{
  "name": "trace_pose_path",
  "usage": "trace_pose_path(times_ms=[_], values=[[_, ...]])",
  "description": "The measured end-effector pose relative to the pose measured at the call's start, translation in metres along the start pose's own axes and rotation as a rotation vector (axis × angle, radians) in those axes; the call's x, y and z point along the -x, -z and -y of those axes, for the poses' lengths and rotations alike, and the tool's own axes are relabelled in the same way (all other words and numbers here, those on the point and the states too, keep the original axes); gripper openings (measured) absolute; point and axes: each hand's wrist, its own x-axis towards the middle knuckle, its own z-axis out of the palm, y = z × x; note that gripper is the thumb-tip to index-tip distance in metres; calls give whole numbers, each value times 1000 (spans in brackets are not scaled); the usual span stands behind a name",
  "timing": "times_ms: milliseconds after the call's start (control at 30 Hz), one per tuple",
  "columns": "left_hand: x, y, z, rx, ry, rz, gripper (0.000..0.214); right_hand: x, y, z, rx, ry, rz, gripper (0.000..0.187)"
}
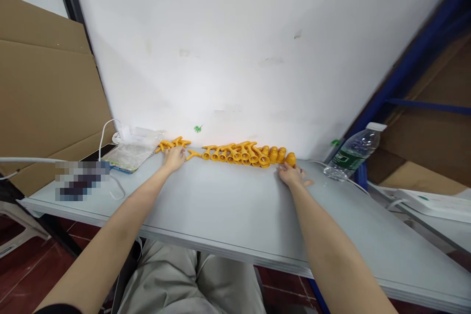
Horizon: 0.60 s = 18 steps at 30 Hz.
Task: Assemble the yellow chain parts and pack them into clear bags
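Head view: both arms reach across the grey bench (pixel 228 216) to the row of orange plastic pieces (pixel 243 153) lined up along the white wall (pixel 239 49). The left grip (pixel 173 158) sits at the row's left end, fingertips among the pieces; clenched or loose, I cannot tell. The right grip (pixel 292 175) lies released, fingers spread flat on the bench, just beside the last piece. Water bottle (pixel 355 152) off to the right, phone (pixel 103 151) and clear bag (pixel 134 147) to the left
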Motion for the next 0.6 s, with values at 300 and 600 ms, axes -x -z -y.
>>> trace_pose_path(times_ms=[300, 600], values=[[3, -22, -45, -231, 90, 190, 37, 26, 25, 51, -287, 49, -402, 19], [18, -9, -58, -189, 119, 245, 33, 66, 15, 139, -634, 187, -370, 37]])
